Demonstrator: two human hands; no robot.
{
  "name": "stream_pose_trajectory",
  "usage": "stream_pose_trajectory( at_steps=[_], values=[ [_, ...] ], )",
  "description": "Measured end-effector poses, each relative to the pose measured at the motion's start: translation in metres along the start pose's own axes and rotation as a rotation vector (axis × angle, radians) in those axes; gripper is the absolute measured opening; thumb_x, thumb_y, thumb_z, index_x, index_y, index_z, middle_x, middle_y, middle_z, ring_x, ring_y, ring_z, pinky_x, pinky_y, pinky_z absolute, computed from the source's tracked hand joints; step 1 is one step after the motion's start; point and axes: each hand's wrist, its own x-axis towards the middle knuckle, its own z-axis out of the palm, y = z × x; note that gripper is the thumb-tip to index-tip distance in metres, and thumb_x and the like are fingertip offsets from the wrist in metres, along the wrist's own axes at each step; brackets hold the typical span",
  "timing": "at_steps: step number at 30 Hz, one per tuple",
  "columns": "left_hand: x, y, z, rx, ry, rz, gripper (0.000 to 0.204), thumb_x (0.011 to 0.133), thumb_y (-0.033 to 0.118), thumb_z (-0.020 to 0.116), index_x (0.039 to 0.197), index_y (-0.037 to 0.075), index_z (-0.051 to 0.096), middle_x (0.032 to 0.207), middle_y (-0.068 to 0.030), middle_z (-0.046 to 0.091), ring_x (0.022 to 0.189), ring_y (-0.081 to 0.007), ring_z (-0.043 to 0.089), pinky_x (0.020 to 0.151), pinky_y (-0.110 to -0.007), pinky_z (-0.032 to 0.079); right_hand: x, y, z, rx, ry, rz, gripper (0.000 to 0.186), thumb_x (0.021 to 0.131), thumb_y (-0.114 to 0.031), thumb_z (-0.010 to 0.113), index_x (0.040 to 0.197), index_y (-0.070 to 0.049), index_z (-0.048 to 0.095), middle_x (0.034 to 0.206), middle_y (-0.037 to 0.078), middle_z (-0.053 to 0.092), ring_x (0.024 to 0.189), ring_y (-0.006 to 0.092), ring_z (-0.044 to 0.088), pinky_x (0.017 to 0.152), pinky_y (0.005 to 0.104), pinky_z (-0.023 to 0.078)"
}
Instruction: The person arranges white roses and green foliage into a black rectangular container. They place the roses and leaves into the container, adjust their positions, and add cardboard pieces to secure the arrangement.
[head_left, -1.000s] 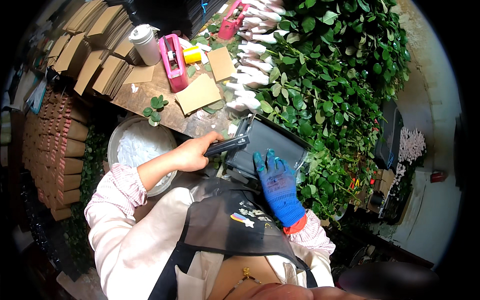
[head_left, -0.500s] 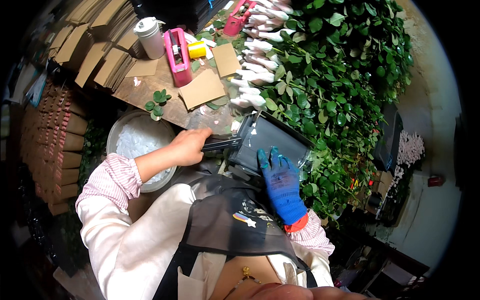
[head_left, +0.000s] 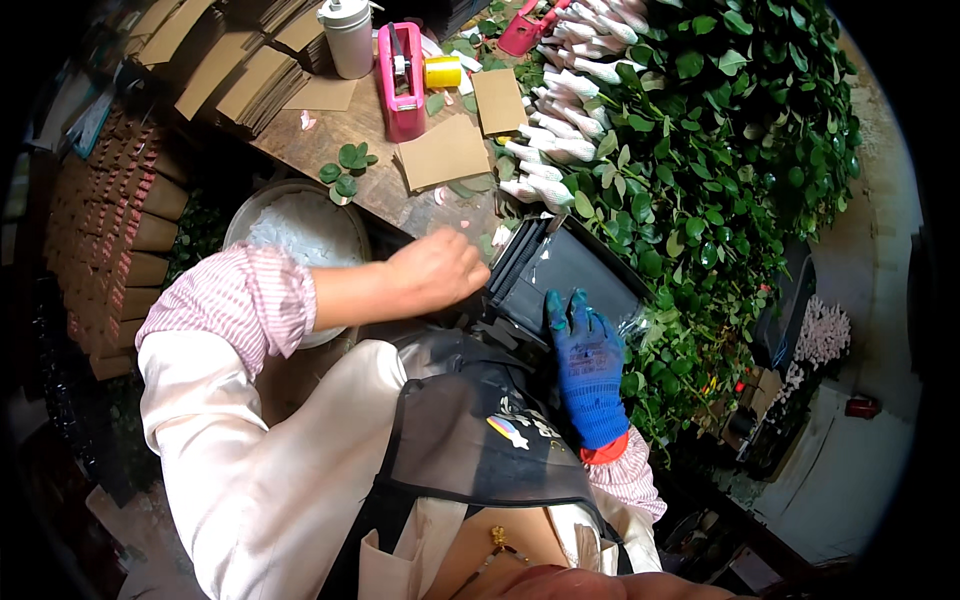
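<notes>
My bare left hand (head_left: 440, 268) is closed in a loose fist at the left side of a black tray-like device (head_left: 560, 275). Dark slanted bars (head_left: 520, 262) run along that side, right by my fingertips; whatever the fingers hold is hidden. My right hand (head_left: 588, 350), in a blue glove with greenish fingertips, lies with its fingers apart on the near part of the device's dark flat surface. Some clear film (head_left: 634, 322) shows at the device's right edge. Close beyond are rose stems (head_left: 700, 190) with white-wrapped heads (head_left: 560, 145).
On the wooden table (head_left: 385, 195) lie cardboard sheets (head_left: 445, 153), a pink tape dispenser (head_left: 402, 90), a yellow roll (head_left: 442, 71) and a white tumbler (head_left: 348, 40). A round bucket (head_left: 240, 215) of white pieces stands below its edge. Stacked cardboard (head_left: 115, 250) fills the far left.
My left hand has come right and up, closer to the device. The black handle it held, which stuck out leftward, no longer shows there. My right hand stays on the device. The view has shifted.
</notes>
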Motion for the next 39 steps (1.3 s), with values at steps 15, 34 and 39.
stream_pose_trajectory(
  at_steps=[15, 34, 39],
  values=[
    [0.047, -0.082, 0.059, 0.091, 0.262, -0.154, 0.022, 0.085, 0.015, 0.058, 0.105, 0.008, 0.06, 0.094, -0.0073, 0.058, 0.097, -0.0251, 0.06, 0.114, -0.047, 0.041, 0.0, 0.003, 0.001, 0.035, 0.037, -0.019, 0.064, 0.09, -0.008, 0.054, 0.153, -0.014, 0.041, 0.145, 0.026, 0.052, 0.118, 0.0354, 0.062, 0.105, 0.0438, 0.048],
    [0.012, -0.029, 0.002, -0.226, 0.178, -0.604, 0.065, 0.063, 0.0, 0.077, 0.124, 0.002, 0.054, 0.115, -0.0215, 0.056, 0.115, -0.0445, 0.051, 0.114, -0.056, 0.032, -0.028, 0.015, 0.001, 0.835, 0.529, 0.096, 0.065, 0.089, -0.032, 0.073, 0.146, -0.008, 0.051, 0.148, 0.015, 0.052, 0.125, 0.0364, 0.056, 0.106, 0.0473, 0.045],
    [0.04, 0.048, -0.032, -1.16, 0.301, -0.241, 0.092, 0.087, 0.057, 0.069, 0.148, 0.0, 0.03, 0.155, -0.0243, 0.031, 0.143, -0.0434, 0.032, 0.114, -0.056, 0.027, -0.002, -0.024, -0.003, 1.172, 0.534, -0.163, 0.118, 0.08, -0.058, 0.077, 0.162, -0.003, 0.012, 0.16, 0.026, 0.03, 0.138, 0.0423, 0.044, 0.115, 0.0479, 0.038]
  ],
)
